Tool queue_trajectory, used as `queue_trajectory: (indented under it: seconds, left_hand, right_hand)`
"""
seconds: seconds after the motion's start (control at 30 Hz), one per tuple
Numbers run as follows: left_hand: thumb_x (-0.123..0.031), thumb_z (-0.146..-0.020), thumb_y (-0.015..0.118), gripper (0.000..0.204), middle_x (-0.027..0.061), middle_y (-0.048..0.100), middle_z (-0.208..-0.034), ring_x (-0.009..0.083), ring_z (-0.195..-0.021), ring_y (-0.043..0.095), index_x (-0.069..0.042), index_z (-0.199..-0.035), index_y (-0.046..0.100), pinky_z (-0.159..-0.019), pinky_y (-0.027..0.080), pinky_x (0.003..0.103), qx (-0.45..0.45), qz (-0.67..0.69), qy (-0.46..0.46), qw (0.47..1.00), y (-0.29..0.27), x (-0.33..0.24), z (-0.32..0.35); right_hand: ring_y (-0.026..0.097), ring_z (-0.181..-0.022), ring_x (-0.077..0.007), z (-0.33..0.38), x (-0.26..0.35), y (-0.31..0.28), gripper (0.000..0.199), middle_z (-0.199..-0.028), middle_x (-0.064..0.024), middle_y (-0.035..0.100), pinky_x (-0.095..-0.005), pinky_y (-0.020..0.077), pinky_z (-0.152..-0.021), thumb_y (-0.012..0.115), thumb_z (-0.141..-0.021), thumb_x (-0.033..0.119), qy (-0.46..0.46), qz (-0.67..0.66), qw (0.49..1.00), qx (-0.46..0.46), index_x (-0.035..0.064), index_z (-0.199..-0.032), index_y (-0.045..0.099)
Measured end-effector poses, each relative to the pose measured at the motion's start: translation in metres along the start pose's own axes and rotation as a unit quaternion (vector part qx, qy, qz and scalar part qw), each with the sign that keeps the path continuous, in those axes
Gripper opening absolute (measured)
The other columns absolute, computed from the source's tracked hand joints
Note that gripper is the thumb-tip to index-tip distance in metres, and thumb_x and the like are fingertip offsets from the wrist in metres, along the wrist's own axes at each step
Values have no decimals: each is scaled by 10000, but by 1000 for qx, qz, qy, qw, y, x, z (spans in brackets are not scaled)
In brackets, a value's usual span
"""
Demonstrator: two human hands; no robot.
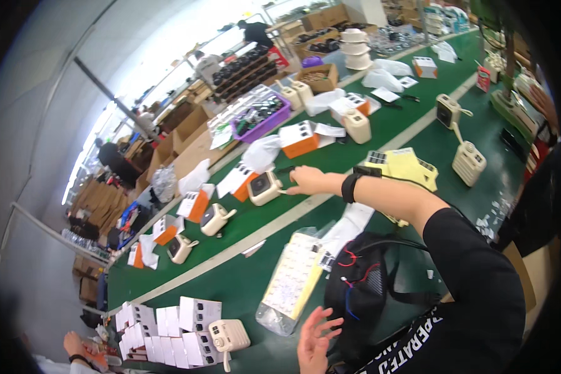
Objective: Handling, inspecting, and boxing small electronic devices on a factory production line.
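Note:
My right hand (306, 181) reaches out over the green belt (380, 134), a black band on its wrist. Its fingertips rest against a beige box-shaped device (263, 187) with a dark front window; the fingers are stretched, not wrapped around it. My left hand (315, 340) hovers low near my body with fingers spread and nothing in it. Just left of it lies a clear plastic bag of pale sheets (291, 282). A black mesh pouch with red and blue wires (360, 288) sits between my arms.
More beige devices (217, 218) and orange-and-white cartons (300, 139) line the belt. White cartons (168, 330) and a beige device (229, 336) sit at bottom left beside another person's hand (75, 348). A purple basket (263, 118) and yellow sheets (405, 167) lie farther along.

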State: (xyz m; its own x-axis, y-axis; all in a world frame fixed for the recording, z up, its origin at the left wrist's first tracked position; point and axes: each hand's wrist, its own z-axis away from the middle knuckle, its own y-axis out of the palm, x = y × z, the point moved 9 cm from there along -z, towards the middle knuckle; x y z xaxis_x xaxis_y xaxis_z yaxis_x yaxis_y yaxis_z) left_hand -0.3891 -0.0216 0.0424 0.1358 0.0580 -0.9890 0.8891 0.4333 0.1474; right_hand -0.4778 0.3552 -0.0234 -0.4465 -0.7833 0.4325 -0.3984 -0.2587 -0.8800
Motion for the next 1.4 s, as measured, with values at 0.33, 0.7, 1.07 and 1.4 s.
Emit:
queue_trajectory:
  seconds: [0.33, 0.7, 1.07, 1.4]
  left_hand:
    - [-211, -911, 497, 424, 103, 515, -1173, 192, -973, 561, -6, -1271, 406, -811, 454, 296, -28, -16, 0, 999, -46, 10, 24]
    - [-249, -926, 460, 471, 137, 491, -1162, 231, -968, 557, 1, -1304, 332, -823, 456, 335, -42, 65, -40, 996, -13, 1, 21]
    - [-536, -673, 690, 900, 138, 457, -1180, 216, -1075, 493, 9, -1268, 290, -900, 412, 320, 111, 226, 10, 968, 94, -23, 13]
    - [-255, -661, 744, 649, 160, 519, -1096, 203, -984, 531, 19, -1143, 408, -866, 426, 310, 118, 120, 53, 984, 86, -56, 21]
  right_hand:
    - [581, -803, -372, -24, 34, 19, 277, -850, -198, 609, -441, 456, -734, 483, -846, 257, -63, -62, 993, -82, 11, -814, 607]
    - [353, -523, -101, 191, 135, -182, 266, -553, -41, 368, -276, 304, -483, 519, -810, 117, -218, -360, 892, -164, -8, -591, 433]
    - [416, -537, -184, 329, 170, -186, 234, -595, -104, 441, -306, 380, -530, 420, -802, 98, -210, -556, 778, -201, -13, -598, 442]
    - [416, -516, -175, 370, 162, -207, 254, -594, -90, 450, -342, 449, -547, 388, -848, 120, -248, -441, 756, -416, 0, -634, 453]
